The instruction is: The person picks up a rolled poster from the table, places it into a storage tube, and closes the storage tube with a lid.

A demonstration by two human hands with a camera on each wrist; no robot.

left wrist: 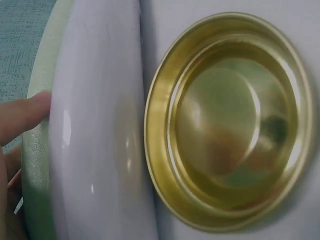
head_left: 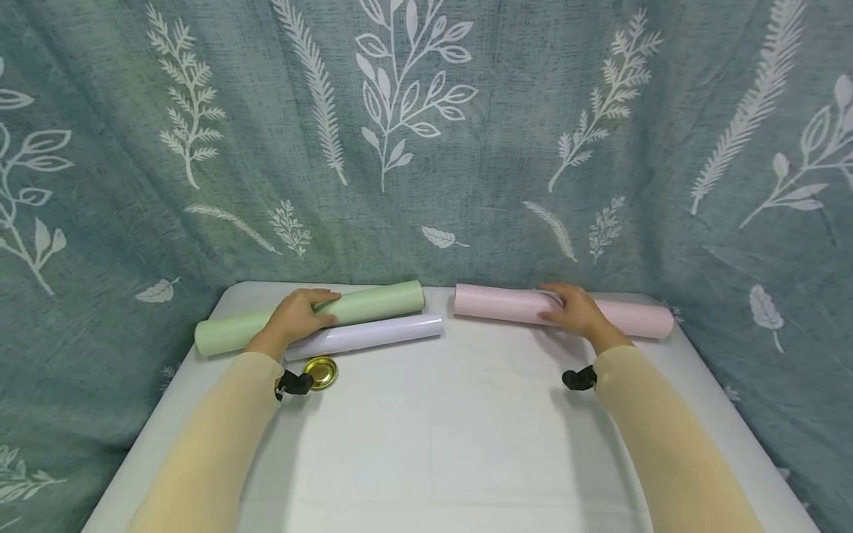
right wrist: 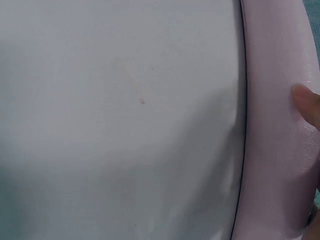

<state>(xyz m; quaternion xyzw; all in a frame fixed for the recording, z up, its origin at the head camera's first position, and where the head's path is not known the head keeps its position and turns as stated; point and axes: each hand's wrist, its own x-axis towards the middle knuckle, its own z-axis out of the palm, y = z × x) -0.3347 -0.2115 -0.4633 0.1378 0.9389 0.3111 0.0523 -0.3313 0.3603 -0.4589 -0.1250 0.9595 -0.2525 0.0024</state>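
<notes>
The dish (left wrist: 225, 120) looked like shiny metal, the lavender roll (left wrist: 100, 100) glossy, the pink roll (right wrist: 272, 125) duller (finely textured), the curtain (head_left: 506, 111) woven cloth.

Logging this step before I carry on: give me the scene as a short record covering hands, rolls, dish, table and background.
left hand: grips the green roll
right hand: grips the pink roll
lilac roll: lies along the near side of the green roll
gold dish: open side up, on the near side of the lilac roll
table: white
curtain: teal, white leaf print
</notes>
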